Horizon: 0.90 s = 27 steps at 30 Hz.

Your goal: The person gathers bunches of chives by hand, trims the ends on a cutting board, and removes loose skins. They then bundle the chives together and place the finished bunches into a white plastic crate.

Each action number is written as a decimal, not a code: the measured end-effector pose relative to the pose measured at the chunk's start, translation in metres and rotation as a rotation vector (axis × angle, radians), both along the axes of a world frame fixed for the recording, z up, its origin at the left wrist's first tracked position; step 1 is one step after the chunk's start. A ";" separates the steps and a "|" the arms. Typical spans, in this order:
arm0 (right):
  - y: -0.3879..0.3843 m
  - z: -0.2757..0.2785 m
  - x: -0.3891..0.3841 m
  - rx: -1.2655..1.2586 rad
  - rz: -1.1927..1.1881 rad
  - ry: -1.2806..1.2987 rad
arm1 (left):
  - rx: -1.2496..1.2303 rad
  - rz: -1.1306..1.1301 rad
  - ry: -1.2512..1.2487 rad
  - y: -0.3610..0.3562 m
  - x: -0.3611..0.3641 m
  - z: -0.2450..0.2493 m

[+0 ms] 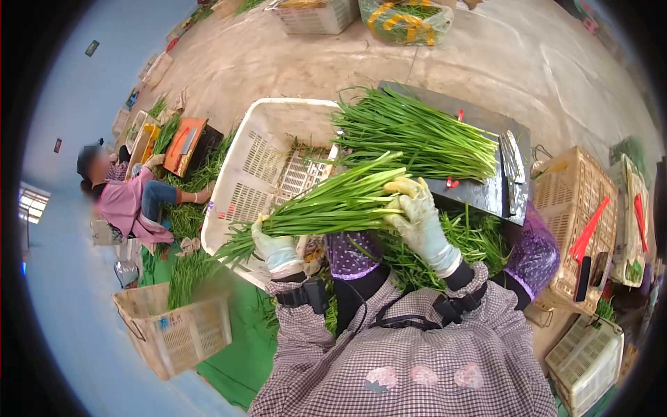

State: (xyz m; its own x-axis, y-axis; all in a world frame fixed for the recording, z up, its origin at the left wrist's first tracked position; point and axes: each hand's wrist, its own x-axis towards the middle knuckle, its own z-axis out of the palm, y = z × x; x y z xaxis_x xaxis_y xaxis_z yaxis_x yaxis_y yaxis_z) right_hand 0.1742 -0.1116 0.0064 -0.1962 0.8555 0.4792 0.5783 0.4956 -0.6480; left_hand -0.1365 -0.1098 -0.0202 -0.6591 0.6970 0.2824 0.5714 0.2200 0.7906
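A bunch of garlic chives (333, 208) lies across both gloved hands above my lap. My left hand (274, 249) is closed round its leafy end, at the left. Near the pale stalk ends, my right hand (418, 221) grips the same bunch with curled fingers. Just beyond, a thicker pile of chives (417, 135) rests on a black board (479, 198), with small red ties (452, 183) showing at two of its edges. A metal blade (514, 163) lies at the board's right side. Left of the pile stands a white plastic crate (240, 156) with loose leaf scraps inside.
At left, a co-worker in pink (128, 205) sits by an orange board (184, 146). A beige crate (174, 333) with chives stands lower left. Stacked crates (577, 208) with red strips rise at right. Loose greens (451, 250) cover my lap area.
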 end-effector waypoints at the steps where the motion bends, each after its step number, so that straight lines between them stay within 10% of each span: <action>1: -0.002 -0.001 0.006 -0.047 -0.022 0.058 | -0.002 -0.002 -0.003 0.001 -0.001 -0.001; 6: -0.024 0.038 0.065 -0.465 -0.049 0.605 | -0.035 0.023 -0.213 -0.002 0.020 0.030; 8: -0.041 0.016 0.090 -0.415 0.104 1.293 | -0.017 0.019 -0.427 -0.004 0.020 0.035; 12: -0.076 -0.020 0.147 -0.937 0.212 0.151 | -0.030 -0.006 -0.012 -0.001 -0.010 -0.014; 14: -0.082 -0.011 0.121 -0.387 0.021 -0.498 | 0.033 -0.063 -0.141 0.003 -0.005 -0.004; 16: -0.067 0.018 0.086 -0.399 0.024 0.129 | -0.026 -0.025 -0.183 0.003 0.005 0.007; 20: -0.020 0.054 0.032 0.242 -0.136 -0.106 | 0.044 -0.082 -0.211 0.006 0.002 0.000; 27: 0.037 0.029 -0.004 0.122 0.050 -0.593 | 0.151 -0.106 -0.226 0.003 0.005 0.008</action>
State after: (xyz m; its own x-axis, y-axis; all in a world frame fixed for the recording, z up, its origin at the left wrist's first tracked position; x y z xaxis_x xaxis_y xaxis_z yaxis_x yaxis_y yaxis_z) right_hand 0.1701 -0.0746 0.0355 -0.4981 0.7843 0.3698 0.7975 0.5818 -0.1598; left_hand -0.1314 -0.1072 -0.0122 -0.6430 0.7264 0.2426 0.3910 0.0390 0.9196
